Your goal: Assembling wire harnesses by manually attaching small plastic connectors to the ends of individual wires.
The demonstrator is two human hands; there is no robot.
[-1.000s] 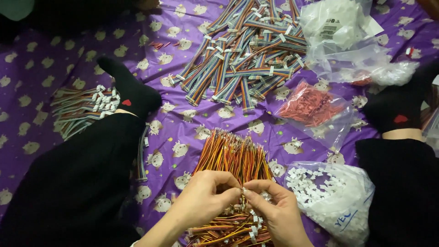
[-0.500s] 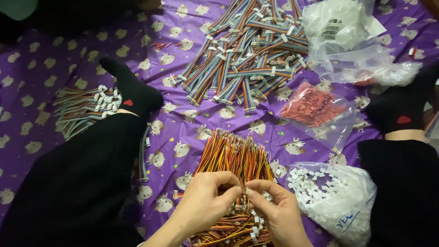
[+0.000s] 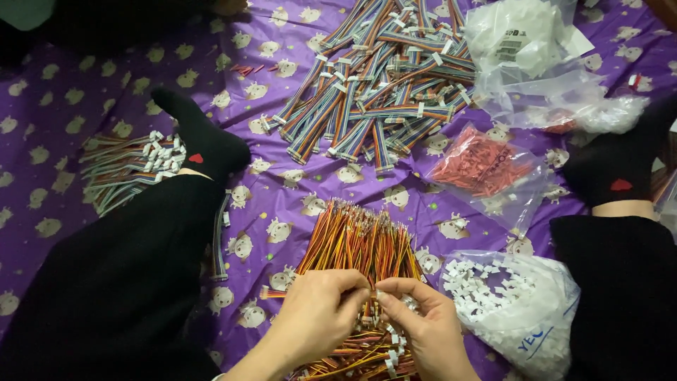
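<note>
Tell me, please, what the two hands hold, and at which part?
The left hand and right hand pinch one end of a thin wire piece between their fingertips; the exact part is hidden.

- Near right, I see a clear plastic bag of small white connector housings (image 3: 509, 305), lying open beside my right hand (image 3: 423, 328), with blue print on its near side.
- Mid right, a clear bag of small red parts (image 3: 479, 168) lies flat on the purple cloth.
- Far right, a clear bag of white parts (image 3: 522, 32) carries a white label with dark print (image 3: 513, 44).
- Just near it, crumpled clear bags (image 3: 564, 102) overlap one another.
</note>
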